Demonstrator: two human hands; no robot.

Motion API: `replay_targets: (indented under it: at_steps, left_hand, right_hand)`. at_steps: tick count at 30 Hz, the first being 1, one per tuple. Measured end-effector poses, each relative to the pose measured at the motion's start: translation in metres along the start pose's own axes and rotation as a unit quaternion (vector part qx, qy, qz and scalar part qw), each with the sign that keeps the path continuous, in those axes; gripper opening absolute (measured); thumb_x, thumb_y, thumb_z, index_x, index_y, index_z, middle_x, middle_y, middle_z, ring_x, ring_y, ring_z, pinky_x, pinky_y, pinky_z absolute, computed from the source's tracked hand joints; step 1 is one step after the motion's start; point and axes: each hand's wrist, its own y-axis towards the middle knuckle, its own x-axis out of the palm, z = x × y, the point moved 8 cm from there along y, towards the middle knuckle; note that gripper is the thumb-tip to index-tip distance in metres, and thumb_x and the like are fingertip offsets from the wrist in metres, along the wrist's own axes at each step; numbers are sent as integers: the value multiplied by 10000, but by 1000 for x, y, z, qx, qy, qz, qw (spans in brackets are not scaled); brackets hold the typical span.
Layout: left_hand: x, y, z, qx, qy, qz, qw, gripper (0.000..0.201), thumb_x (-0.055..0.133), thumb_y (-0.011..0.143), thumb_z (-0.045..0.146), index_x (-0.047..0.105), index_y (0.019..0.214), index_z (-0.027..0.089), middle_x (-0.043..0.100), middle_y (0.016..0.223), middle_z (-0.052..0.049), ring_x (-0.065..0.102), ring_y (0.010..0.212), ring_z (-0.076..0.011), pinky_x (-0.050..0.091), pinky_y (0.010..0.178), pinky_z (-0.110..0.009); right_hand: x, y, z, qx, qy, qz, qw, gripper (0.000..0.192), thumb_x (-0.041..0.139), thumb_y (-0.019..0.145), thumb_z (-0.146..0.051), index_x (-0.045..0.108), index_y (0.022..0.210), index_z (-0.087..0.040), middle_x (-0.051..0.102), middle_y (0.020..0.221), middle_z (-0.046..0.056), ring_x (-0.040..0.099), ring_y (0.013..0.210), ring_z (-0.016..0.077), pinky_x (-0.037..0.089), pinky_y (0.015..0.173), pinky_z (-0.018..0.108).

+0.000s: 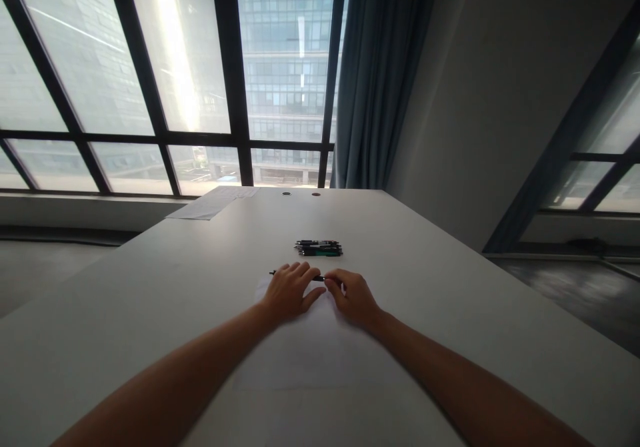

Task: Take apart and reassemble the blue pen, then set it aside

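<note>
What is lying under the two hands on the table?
A white sheet of paper lies under both hands, left hand and right hand. A dark pen shows between them, its middle hidden by the left hand. The table carries it all.

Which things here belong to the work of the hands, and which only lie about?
In use:
- black pen, held at both hands
- left hand
- right hand
- white paper under the hands

Lying about:
- bundle of pens beyond the hands
- sheets at the table's far corner
</note>
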Motion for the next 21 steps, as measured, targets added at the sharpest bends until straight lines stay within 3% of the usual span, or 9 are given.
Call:
replay_targets:
  at_steps: [10,15,19,21]
  left_hand:
    - [6,1,-7,-49,5,-17,999,291,388,996,411,599,1000,210,653,915,-39,608,840,-183,453,701,-284]
    - [7,0,-7,-36,-29,-12,999,274,377,1003,375,592,1079,223,659,948,-41,616,872,-171,476,732,-273]
    - [8,-1,-5,-24,-29,-18,999,280,369,1006,370,585,1106,224,664,964,-46,618,886,-174,484,725,-269]
    - [9,-1,-5,-22,-26,-24,999,281,361,1009,370,582,1113,230,667,968,-42,622,886,-173,481,716,-265]
  right_hand:
    - [-4,0,-5,-52,-2,27,998,103,526,879,-214,626,895,-203,663,815,33,580,668,148,438,648,272]
    - [-5,0,0,-19,-12,34,999,136,529,882,-292,611,943,-202,661,836,30,561,635,139,431,636,269]
    - [-2,2,5,10,-29,11,999,300,424,955,-370,623,815,-195,651,758,35,555,649,148,398,618,263]
    - [-3,2,4,6,-28,14,999,287,431,953,-353,622,807,-197,656,769,40,561,665,154,397,626,266]
